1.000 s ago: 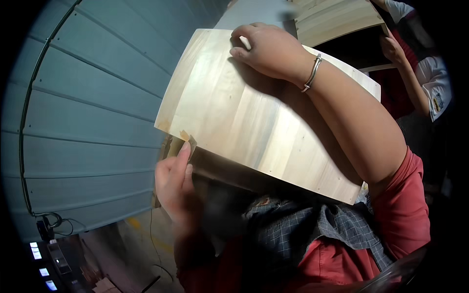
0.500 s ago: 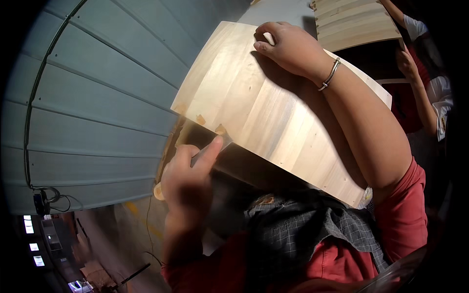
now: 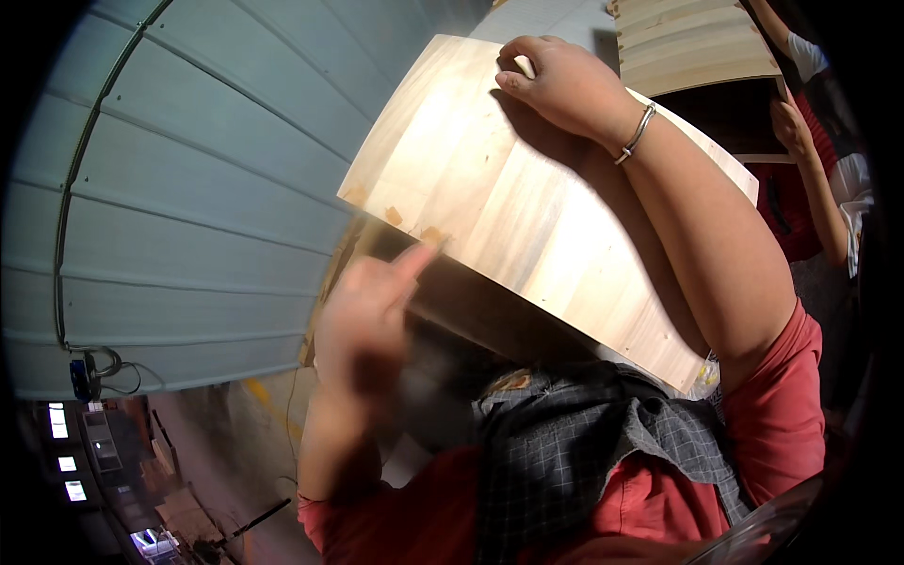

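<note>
A pale wooden panel [image 3: 527, 198] of joined strips, with a gently curved far edge, lies tilted in front of me. My right hand [image 3: 565, 89], a metal bangle at its wrist, is closed at the far edge, thumb on top; the other fingertips are hidden. Something pale shows between thumb and forefinger, which I cannot make out. My left hand [image 3: 363, 315] is motion-blurred at the near edge, forefinger stretched toward a tan filler patch [image 3: 433, 235]. A thin grey scraper, clearer a moment ago, is barely visible in it. Another filler patch [image 3: 394, 216] sits beside it.
A ribbed blue-grey metal wall [image 3: 207, 207] with a dark cable rises at left. Another slatted wooden panel [image 3: 692, 42] stands at far right, with a co-worker's hand [image 3: 791, 127] beside it. A checked dark cloth [image 3: 556, 443] covers my lap.
My left hand has shifted slightly upward along the near edge, its forefinger over the filler patch. The right hand stays at the far edge. The view has shifted slightly.
</note>
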A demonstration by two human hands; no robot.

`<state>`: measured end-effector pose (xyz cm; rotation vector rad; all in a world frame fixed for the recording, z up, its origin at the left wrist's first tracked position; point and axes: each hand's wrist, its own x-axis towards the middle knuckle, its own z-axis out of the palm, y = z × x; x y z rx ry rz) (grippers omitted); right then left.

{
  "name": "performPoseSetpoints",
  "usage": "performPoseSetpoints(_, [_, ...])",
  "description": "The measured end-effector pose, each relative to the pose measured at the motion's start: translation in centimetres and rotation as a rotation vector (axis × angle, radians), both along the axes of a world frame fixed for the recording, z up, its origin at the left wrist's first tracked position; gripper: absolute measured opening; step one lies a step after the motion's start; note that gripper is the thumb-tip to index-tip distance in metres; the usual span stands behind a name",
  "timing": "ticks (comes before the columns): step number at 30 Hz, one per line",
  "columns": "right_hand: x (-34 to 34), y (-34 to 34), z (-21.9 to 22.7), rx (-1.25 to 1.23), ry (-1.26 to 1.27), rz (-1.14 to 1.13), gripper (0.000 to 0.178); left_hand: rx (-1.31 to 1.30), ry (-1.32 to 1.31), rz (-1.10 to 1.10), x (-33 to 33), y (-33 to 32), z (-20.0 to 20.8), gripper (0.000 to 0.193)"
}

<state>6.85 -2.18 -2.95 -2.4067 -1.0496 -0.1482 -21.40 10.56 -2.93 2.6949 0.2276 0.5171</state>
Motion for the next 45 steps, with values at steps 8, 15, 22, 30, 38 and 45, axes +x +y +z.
performPoseSetpoints(8, [-0.4,-0.4,0.5,-0.016,0.067,0.012,0.038,0.047,0.107,0.115,-0.7,-1.5,0.0,0.036])
performPoseSetpoints(15, [-0.7,-0.4,0.5,0.01,0.082,0.001,0.04,0.037,0.056,0.186,-0.8,-1.1,-0.5,0.036])
performPoseSetpoints(22, [-0.7,-0.6,0.3,-0.002,0.048,-0.006,0.04,0.37,0.09,0.145,0.0,0.1,1.9,0.043])
performPoseSetpoints(30, [-1.0,-0.7,0.6,-0.028,0.025,-0.016,0.041,0.773,0.431,-0.05,1.0,0.4,7.8,0.04])
performPoseSetpoints(38, [-0.4,-1.4,0.4,-0.023,0.082,0.02,0.038,0.681,0.468,-0.069,2.4,-0.9,6.8,0.039])
performPoseSetpoints(45, [0.0,-1.4,-0.6,0.055,0.064,0.039,0.036,0.676,0.411,-0.082,3.0,-1.1,6.3,0.039])
